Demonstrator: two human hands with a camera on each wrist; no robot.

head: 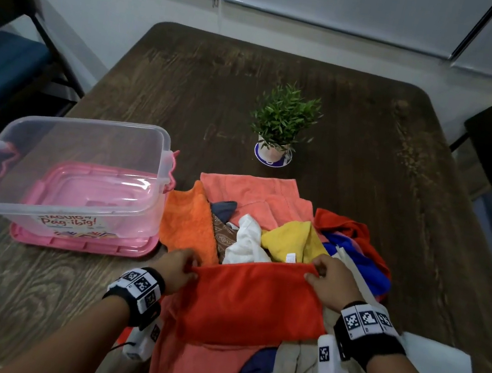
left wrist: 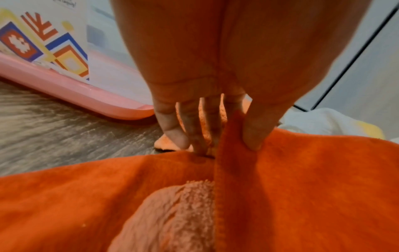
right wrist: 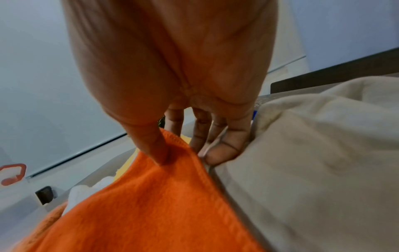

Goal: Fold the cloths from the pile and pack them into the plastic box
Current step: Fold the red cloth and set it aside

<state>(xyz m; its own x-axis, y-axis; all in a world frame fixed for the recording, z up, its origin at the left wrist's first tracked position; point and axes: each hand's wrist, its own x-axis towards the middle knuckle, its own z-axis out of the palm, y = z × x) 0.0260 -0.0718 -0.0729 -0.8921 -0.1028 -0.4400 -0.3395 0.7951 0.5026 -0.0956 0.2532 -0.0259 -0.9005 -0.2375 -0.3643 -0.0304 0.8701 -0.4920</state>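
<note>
We had the left hand (head: 178, 267) and right hand (head: 333, 285) each pinching a far corner of the red cloth (head: 251, 304) over the pile (head: 263, 231); a slack grip risked dropping one corner, skewing the fold.

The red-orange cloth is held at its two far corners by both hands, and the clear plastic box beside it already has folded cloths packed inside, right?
Not quite. The red-orange cloth is indeed pinched at its far corners by the left hand and right hand, but the head view shows the clear plastic box holds no cloths; only its pink lid shows through from underneath.
</note>
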